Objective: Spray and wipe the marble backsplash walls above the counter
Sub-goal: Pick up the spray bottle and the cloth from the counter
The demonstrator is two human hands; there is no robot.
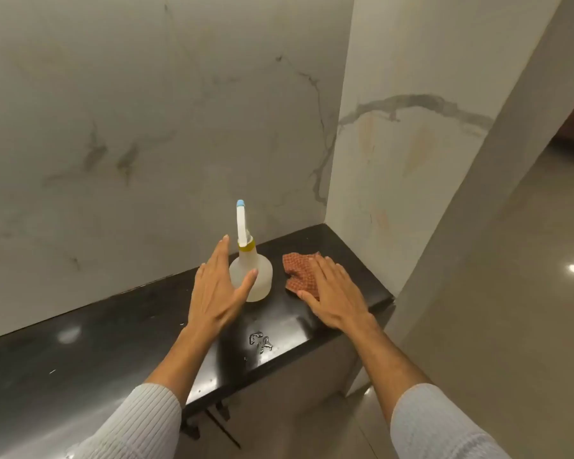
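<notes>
A translucent spray bottle [257, 274] with a yellow collar and a white, blue-tipped sprayer stands upright on the black counter [120, 329]. My left hand [217, 289] is spread just left of the bottle, fingers straight, thumb reaching across its front. A reddish checked cloth [297, 265] lies right of the bottle, and my right hand [332, 289] rests flat on its near part with fingers extended. White marble backsplash with grey veins rises behind the counter [146, 127] and on the right side wall [405, 144].
Small water puddles [260, 341] sit near the counter's front edge. The counter ends at the right against the side wall; beyond it a pillar and a glossy tiled floor [511, 293]. Cabinet fronts lie below the counter.
</notes>
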